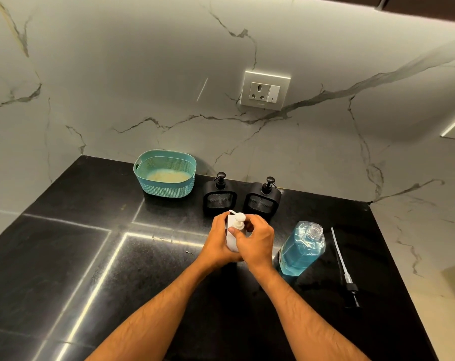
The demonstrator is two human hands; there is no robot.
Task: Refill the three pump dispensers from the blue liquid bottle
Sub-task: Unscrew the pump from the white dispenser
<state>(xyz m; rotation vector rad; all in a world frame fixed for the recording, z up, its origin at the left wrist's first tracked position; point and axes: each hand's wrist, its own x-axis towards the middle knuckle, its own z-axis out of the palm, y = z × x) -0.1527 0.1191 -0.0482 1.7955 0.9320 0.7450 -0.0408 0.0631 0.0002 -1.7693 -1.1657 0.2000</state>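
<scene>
A white pump dispenser (231,234) stands on the black counter (117,256) in the middle. My left hand (217,243) wraps around its body. My right hand (256,242) grips the neck just under its white pump head (239,219). To the right stands the clear bottle of blue liquid (300,250), uncapped and tilted in the wide view. Its removed black pump with a long clear tube (342,267) lies on the counter further right. Two black pump dispensers (220,195) (263,199) stand side by side behind my hands, near the wall.
A teal plastic basket (165,174) holding something pale sits at the back left against the marble wall. A wall socket (266,91) is above the dispensers. The counter's right edge (393,256) runs close to the loose pump.
</scene>
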